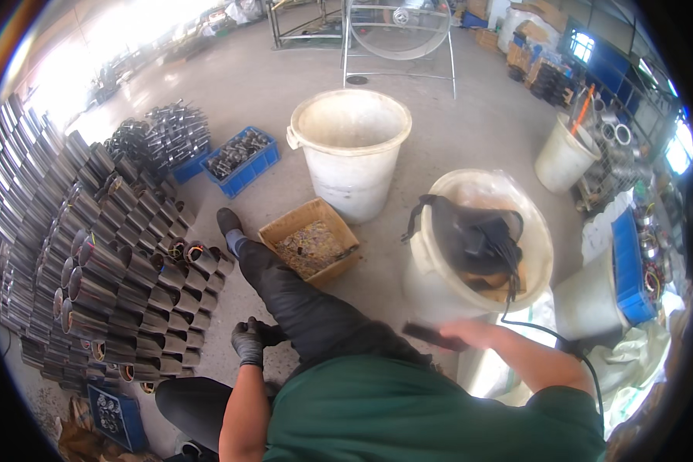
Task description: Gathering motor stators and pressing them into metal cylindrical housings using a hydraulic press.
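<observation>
Concrete floor (pixel 470 131) spans the workshop, brightest toward its far left corner. Your right hand (pixel 473 334) is bare, its fingers closed on a dark flat object (pixel 427 336); motion blur prevents identifying it. That object is in front of you, just beside the near side of a white bin (pixel 427 289). Within the bin's rim lies a black bag (pixel 473 235) with straps.

Your left hand (pixel 248 343) wears a grey glove and is positioned between your legs, fingers curled; whether they grip the dark material next to them cannot be told. Beside your outstretched leg (pixel 300 304) stands a cardboard box (pixel 336 269) containing small loose scraps. Behind its far corner stands a larger white tub (pixel 354 181). Farther left, you have a blue crate (pixel 252 172) of metal parts. Metal cylinders (pixel 123 269) are stacked along the floor's left edge; a drum fan (pixel 400 17) stands toward the far edge.
</observation>
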Motion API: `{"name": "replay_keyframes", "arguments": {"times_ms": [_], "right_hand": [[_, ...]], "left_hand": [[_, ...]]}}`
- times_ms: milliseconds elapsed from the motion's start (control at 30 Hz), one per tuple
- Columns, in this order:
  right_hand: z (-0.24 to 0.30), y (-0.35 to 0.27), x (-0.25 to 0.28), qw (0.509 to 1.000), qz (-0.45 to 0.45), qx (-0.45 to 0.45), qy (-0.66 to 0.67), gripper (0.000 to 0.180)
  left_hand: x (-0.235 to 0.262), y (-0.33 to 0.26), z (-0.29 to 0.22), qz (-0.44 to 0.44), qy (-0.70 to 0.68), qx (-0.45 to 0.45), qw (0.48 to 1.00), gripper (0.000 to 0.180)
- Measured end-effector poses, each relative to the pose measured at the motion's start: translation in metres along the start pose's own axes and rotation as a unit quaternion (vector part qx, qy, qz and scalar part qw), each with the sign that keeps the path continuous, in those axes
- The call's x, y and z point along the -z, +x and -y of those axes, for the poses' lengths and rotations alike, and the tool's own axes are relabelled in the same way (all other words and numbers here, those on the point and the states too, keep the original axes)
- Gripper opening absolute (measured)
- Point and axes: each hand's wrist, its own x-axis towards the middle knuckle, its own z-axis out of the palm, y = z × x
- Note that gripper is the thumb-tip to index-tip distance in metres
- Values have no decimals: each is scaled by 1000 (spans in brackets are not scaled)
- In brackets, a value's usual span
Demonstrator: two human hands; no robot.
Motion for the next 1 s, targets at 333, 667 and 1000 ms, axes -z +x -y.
{"name": "replay_keyframes", "arguments": {"times_ms": [333, 667, 1000], "right_hand": [[-13, 1, -32, 867, -9, 62, -495, 61], [-24, 34, -34, 880, 30, -56, -470, 72], [21, 2, -58, 773, 124, 99, -614, 83]], "left_hand": [[-5, -13, -28, -19, -44, 12, 999, 26], [-8, -26, -66, -34, 33, -24, 999, 25], [-7, -28, -63, -56, 103, -40, 992, 26]]}}
